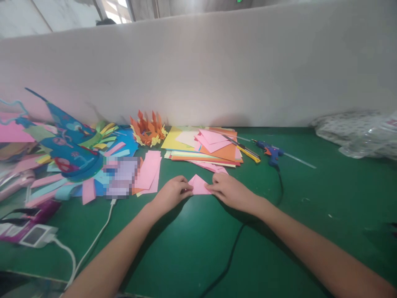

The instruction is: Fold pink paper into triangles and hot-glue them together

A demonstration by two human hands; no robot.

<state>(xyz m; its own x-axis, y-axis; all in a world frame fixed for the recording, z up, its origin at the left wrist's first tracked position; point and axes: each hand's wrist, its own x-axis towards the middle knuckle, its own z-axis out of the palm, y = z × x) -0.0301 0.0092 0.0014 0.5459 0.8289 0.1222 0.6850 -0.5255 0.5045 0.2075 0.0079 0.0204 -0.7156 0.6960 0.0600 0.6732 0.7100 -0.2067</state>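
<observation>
A small sheet of pink paper [199, 186], folded to a point at the top, lies on the green table [192, 240] in front of me. My left hand [173, 191] pinches its left corner between thumb and fingers. At the right corner, my right hand [228, 189] is closed on the same paper. Just behind my hands is a stack of coloured paper [204, 158], with loose pink pieces [214, 138] on top. To the left of my left hand lie pink paper strips [149, 171].
A utility knife [248, 154] rests against the stack. Right of it lies a blue glue gun [270, 152], its black cord [232, 252] crossing the table. An orange paper crown [149, 128], blue cone hats [74, 155] and a white cable [99, 234] are at left; a plastic bottle [370, 140] at right.
</observation>
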